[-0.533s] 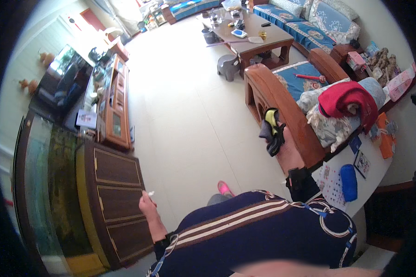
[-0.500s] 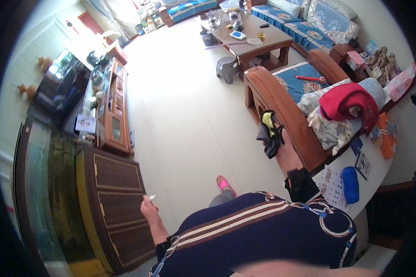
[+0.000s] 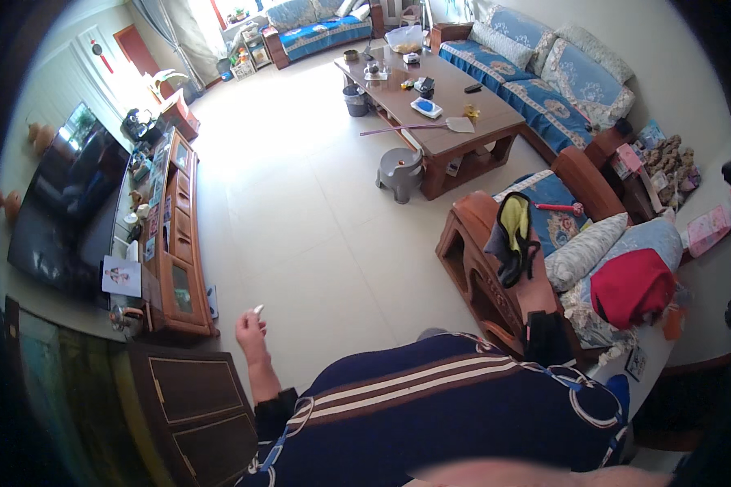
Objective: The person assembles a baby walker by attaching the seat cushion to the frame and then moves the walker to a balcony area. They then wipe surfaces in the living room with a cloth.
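Observation:
My left hand (image 3: 252, 333) is held out over the floor beside the dark cabinet, its fingers closed on a small white object (image 3: 258, 310) whose kind I cannot make out. On the other side, my right hand (image 3: 534, 286) is raised in front of the wooden armchair (image 3: 483, 235). It grips a soft black-and-grey cloth item (image 3: 513, 231) with a yellow-green lining and a dangling black strap. The cloth covers most of that hand's fingers.
A dark cabinet (image 3: 195, 390) and a wooden TV stand (image 3: 179, 260) line the left. Ahead are a grey stool (image 3: 400, 172) and a coffee table (image 3: 463, 73) with a fly swatter (image 3: 460, 125) across its edge. A red cloth (image 3: 632, 288) lies on the armchair's cushions.
I have moved forward, so the coffee table, stool and armchair appear nearer. The cloth item in my right hand is now raised over the armchair's arm. My left hand keeps the white object.

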Demonstrator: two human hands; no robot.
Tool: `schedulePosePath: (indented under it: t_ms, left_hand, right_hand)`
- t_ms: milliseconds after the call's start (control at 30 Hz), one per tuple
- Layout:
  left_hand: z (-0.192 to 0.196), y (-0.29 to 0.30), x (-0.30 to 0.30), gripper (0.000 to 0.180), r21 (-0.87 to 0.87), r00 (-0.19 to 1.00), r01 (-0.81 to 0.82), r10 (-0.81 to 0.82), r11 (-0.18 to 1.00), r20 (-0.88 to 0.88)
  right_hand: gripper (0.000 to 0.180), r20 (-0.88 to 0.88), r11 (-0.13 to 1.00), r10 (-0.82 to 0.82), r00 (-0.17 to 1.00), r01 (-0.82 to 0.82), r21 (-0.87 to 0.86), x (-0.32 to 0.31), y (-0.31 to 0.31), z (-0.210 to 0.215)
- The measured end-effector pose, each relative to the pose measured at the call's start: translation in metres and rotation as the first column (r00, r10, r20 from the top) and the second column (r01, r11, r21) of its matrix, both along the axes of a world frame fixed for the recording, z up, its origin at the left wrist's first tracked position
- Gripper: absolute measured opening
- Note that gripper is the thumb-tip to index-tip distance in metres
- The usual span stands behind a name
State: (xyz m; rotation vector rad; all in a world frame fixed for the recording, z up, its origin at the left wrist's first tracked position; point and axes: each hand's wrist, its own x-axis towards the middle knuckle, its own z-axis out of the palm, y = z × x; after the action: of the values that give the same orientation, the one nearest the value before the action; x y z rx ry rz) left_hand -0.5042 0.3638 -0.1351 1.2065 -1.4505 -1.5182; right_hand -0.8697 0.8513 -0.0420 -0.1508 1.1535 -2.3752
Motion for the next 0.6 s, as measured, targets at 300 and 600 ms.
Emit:
schedulePosePath:
  t_ms: [300,600]
  left_hand:
    - [0.002,-0.133,-0.28,0.028,-0.069,0.975,0.217,-0.219,0.974,-0.032]
    - [0.031,-0.316,-0.425,0.017,-0.145,0.989,0.147,-0.147,0.978,0.009]
  right_hand:
    - [0.034,0.072,0.952,-0.013,0.997,-0.01,0.306,-0.208,-0.184,-0.024]
    - [0.054,-0.101,0.866,0.439,0.893,-0.391,0.311,-0.442,-0.479,0.005]
